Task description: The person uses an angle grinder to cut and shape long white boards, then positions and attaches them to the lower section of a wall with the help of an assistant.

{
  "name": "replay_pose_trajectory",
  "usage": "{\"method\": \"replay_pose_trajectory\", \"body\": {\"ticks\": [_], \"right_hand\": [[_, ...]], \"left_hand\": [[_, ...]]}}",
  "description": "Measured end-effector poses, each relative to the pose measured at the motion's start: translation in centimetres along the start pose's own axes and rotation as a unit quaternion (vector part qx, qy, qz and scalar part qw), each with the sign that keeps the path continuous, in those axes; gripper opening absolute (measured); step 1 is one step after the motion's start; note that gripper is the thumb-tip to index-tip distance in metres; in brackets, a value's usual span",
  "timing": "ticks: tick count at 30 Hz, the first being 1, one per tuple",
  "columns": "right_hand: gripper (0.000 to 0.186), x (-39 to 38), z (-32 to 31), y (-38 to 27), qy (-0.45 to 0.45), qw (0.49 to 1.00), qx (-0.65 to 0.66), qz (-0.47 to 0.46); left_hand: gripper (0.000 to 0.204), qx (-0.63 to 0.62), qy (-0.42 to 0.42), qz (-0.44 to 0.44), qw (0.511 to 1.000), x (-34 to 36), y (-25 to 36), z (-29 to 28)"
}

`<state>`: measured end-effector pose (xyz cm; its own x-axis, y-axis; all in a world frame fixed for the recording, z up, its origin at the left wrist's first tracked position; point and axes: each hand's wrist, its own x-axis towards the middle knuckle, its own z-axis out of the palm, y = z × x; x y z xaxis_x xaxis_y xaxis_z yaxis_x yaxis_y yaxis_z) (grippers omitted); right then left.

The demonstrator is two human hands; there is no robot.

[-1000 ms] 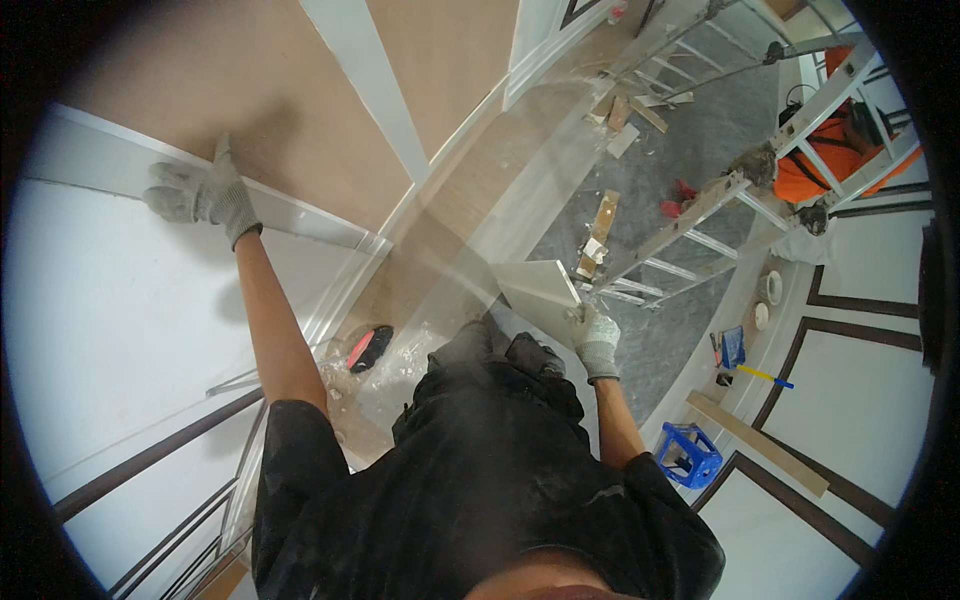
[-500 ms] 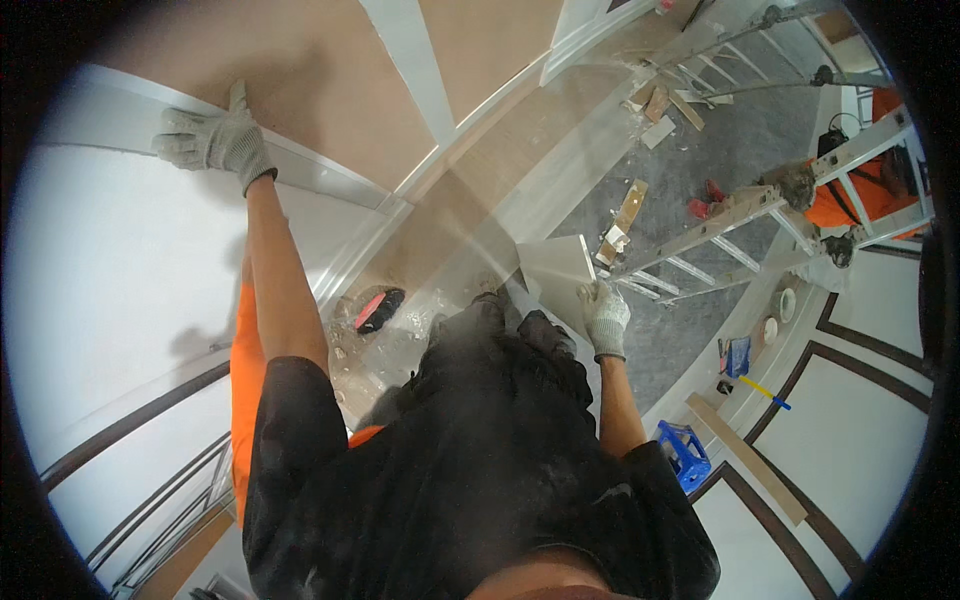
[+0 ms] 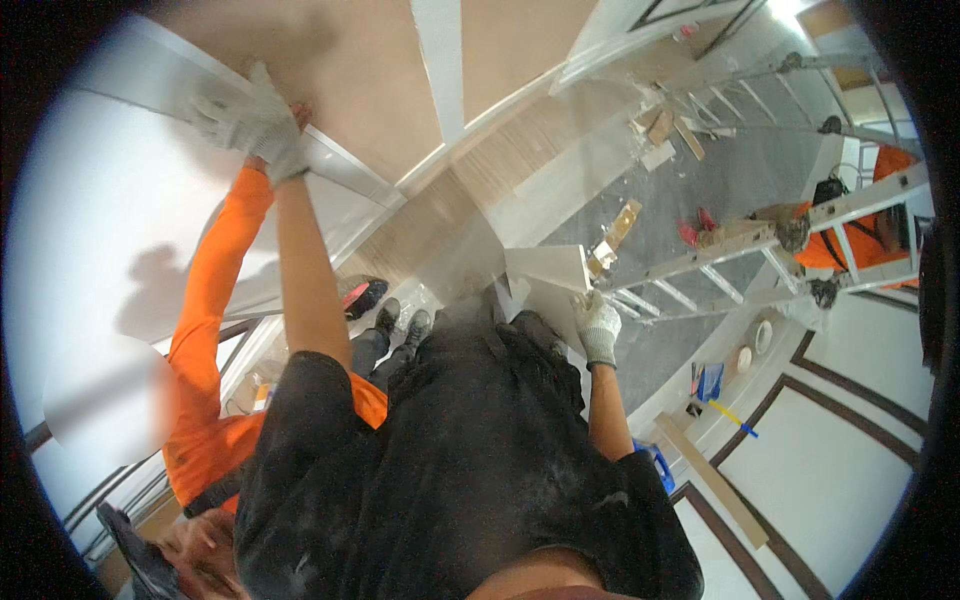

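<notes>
My left hand (image 3: 250,125), in a pale knit glove and slightly blurred, lies with spread fingers against the light trim strip (image 3: 350,172) below a beige wall panel (image 3: 340,60). Right beside it, a co-worker's bare hand (image 3: 300,113) reaches up to the same strip from an orange sleeve (image 3: 222,240). Down at my right side, my right hand (image 3: 599,330), gloved too, is closed on the edge of a white board (image 3: 545,268). The board stands tilted by my legs, its lower part partly hidden by them.
An aluminium ladder (image 3: 740,235) stands to the right, another person in orange (image 3: 845,235) behind it. Wood offcuts (image 3: 660,130) litter the grey floor. A long plank (image 3: 712,482) leans near a blue tray (image 3: 710,380). The co-worker's shoes (image 3: 402,318) are close on my left.
The co-worker in orange has come into view on my left, a hand now at the trim. My left hand has shifted slightly right in the picture; my right still holds the board.
</notes>
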<state>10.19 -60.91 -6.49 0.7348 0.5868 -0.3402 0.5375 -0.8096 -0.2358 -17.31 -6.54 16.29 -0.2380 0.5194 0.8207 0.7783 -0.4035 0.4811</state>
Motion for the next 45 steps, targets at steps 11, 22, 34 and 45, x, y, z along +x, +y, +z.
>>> {"method": "replay_pose_trajectory", "body": {"ticks": [11, 22, 34, 45], "right_hand": [[0.058, 2.9, -1.2, 2.1, -0.04, 0.998, 0.037, 0.044], [0.054, 8.2, -2.4, 6.5, -0.051, 0.996, 0.058, -0.052], [0.04, 12.6, -13.0, 3.7, -0.121, 0.93, -0.065, -0.342], [0.045, 16.6, -26.6, -5.0, -0.153, 0.799, -0.075, -0.577]], "left_hand": [[0.036, -0.057, -0.579, -0.092, 0.808, -29.4, 0.7, -5.1], [0.038, 0.107, -0.831, 0.018, 0.545, -47.3, -7.5, -13.9], [0.069, 0.004, -0.688, -0.349, 0.636, -51.9, 5.5, -16.0], [0.098, -0.044, -0.583, -0.129, 0.801, -45.4, 11.3, -3.1]]}}
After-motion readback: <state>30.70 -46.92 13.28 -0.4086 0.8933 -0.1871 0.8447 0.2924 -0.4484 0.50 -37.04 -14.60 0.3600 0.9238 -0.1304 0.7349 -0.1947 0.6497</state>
